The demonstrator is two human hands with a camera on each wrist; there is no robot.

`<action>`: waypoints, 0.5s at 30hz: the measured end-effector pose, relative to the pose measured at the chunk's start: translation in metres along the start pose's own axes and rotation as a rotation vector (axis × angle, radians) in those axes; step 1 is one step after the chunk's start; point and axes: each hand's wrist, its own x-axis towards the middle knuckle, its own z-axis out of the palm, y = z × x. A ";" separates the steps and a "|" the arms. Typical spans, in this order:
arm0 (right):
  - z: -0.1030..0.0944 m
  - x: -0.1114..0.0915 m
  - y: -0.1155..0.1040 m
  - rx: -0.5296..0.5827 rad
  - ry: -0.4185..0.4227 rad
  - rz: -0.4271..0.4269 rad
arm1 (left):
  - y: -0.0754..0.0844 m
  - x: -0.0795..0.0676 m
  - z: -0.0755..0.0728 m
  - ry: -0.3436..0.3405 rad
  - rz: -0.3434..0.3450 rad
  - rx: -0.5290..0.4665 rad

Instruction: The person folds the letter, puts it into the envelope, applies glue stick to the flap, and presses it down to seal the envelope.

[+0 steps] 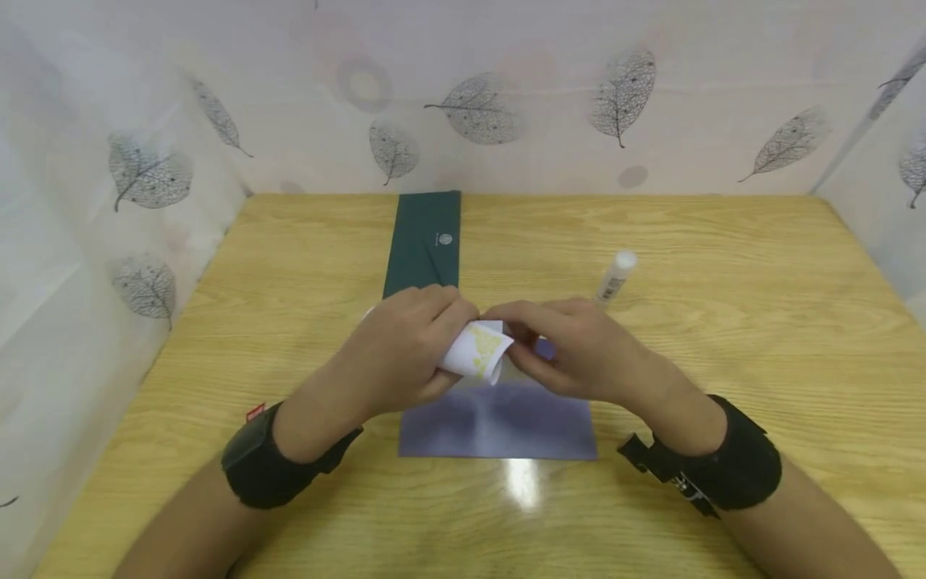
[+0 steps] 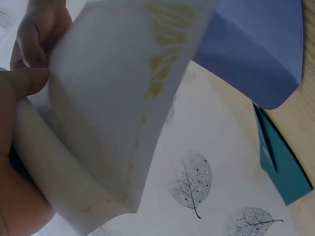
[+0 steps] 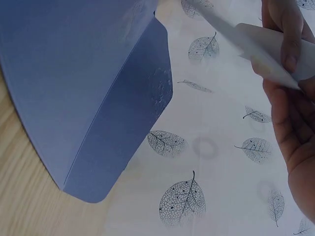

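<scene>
paper (image 1: 459, 355), white with yellow print, is curled into a roll at centre of frame, head view. left hand (image 1: 405, 346) wraps round the roll, presumably to stop it springing flat. right hand (image 1: 579, 350) pinches its right edge, probably to steady the sheet. purple envelope (image 1: 499, 434) lies below both hands, lower centre, likely for easy reach. green sleeve (image 1: 427, 233) at upper centre and glue stick (image 1: 615, 277) right of centre seem set aside for working room.

left wrist view: paper spans upper left to bottom, left thumb pressed on its curl; purple envelope at upper right.

right wrist view: roll at right edge, gripped from both sides; purple flap at upper left, glossy patches, cause unclear.
</scene>
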 end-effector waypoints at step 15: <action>-0.013 0.002 0.001 -0.151 0.326 0.065 | 0.000 0.006 -0.002 0.153 0.055 -0.105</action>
